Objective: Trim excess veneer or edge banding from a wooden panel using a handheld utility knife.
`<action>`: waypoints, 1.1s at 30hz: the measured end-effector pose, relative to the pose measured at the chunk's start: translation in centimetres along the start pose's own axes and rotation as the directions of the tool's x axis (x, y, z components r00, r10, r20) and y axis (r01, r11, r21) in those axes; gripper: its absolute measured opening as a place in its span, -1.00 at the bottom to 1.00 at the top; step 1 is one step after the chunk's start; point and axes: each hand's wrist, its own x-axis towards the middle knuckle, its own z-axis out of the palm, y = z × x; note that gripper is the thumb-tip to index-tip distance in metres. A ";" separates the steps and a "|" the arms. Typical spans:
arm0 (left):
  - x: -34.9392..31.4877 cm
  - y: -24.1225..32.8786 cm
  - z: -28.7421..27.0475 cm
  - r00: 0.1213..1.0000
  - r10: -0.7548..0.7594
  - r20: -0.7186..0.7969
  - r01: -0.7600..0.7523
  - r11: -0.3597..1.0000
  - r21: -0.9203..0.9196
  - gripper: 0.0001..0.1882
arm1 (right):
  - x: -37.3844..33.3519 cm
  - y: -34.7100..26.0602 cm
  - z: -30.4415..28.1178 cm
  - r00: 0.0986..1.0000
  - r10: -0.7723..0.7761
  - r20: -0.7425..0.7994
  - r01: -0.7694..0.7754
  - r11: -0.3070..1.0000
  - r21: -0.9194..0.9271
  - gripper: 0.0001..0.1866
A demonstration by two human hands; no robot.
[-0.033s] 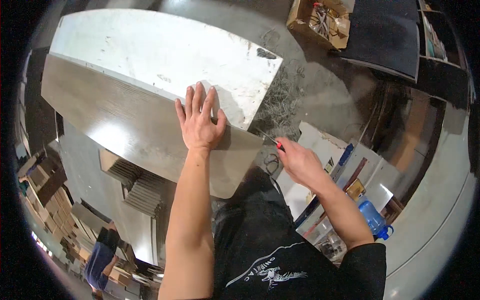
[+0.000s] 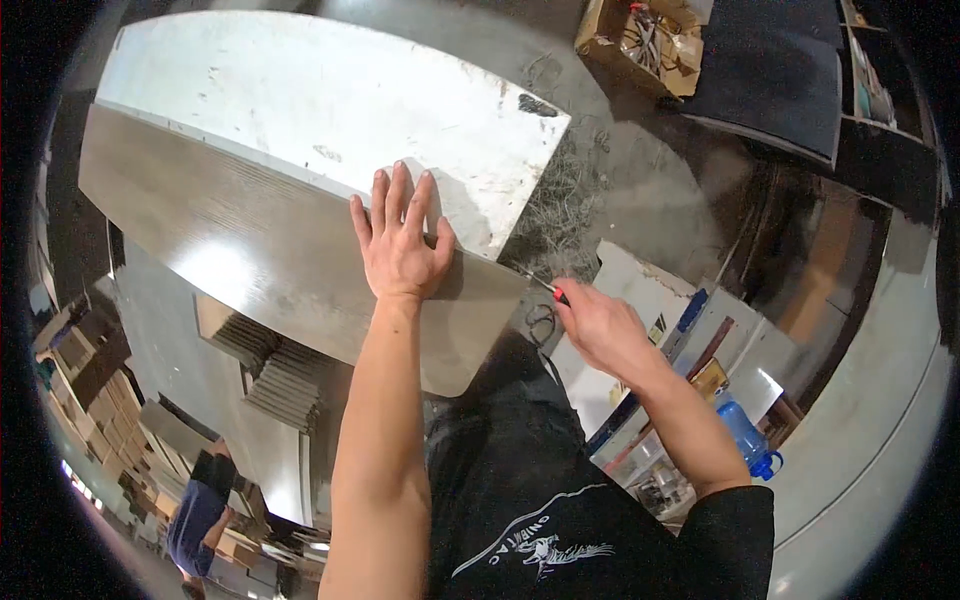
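My left hand (image 2: pixel 405 250) lies flat with its fingers spread, across the edge of a brown-grey panel (image 2: pixel 250 235) and onto the white board (image 2: pixel 330 100) beside it. In my right hand (image 2: pixel 605 325) is a slim hand tool (image 2: pixel 560 294) with a red-and-black handle and a thin metal shaft. Its tip reaches the near right corner of the panel, where the exact contact is too small to make out. My right fingers are wrapped round the handle and partly hide it.
Thin curly shavings (image 2: pixel 565 195) litter the floor beyond the panel's right end. An open cardboard box (image 2: pixel 590 30) of tools stands at the far right. Scissors (image 2: pixel 540 325) lie near my right hand, and a blue water bottle (image 2: pixel 745 435) below right. A person (image 2: pixel 200 525) is at lower left.
The panel and white board appear shifted very slightly in the picture. The tool's shaft has changed angle a little at the panel corner. Both hands keep nearly the same places.
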 end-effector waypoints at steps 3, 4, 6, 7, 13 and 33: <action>0.0 -0.4 0.5 1.000 -0.002 -0.003 0.002 1.000 -0.013 -0.35 | 0.4 -1.4 -1.2 0.993 0.044 0.110 -0.034 0.995 -0.094 -0.72; 0.0 -0.5 0.5 1.000 -0.004 -0.002 0.004 1.000 -0.005 -0.34 | 0.6 -1.7 -1.5 0.986 0.066 0.153 -0.045 0.989 -0.138 -0.73; 0.1 -0.5 0.5 1.000 -0.002 0.003 0.002 1.000 0.001 -0.33 | 0.9 -1.8 -1.5 0.975 0.120 0.188 -0.089 0.983 -0.162 -0.75; 0.1 -0.4 0.5 1.000 -0.006 0.013 0.006 1.000 0.006 -0.32 | 1.0 -1.7 -1.4 0.962 0.169 0.214 -0.130 0.974 -0.186 -0.76; 0.1 -0.4 0.3 0.999 -0.002 0.042 0.001 1.000 0.016 -0.30 | 1.6 -0.3 -1.0 0.969 0.121 0.215 -0.087 0.983 -0.161 -0.76; 0.1 -0.4 0.5 1.000 0.024 0.018 -0.024 0.999 0.041 -0.29 | 0.8 6.2 5.5 0.912 0.370 0.179 -0.396 0.908 0.139 -0.67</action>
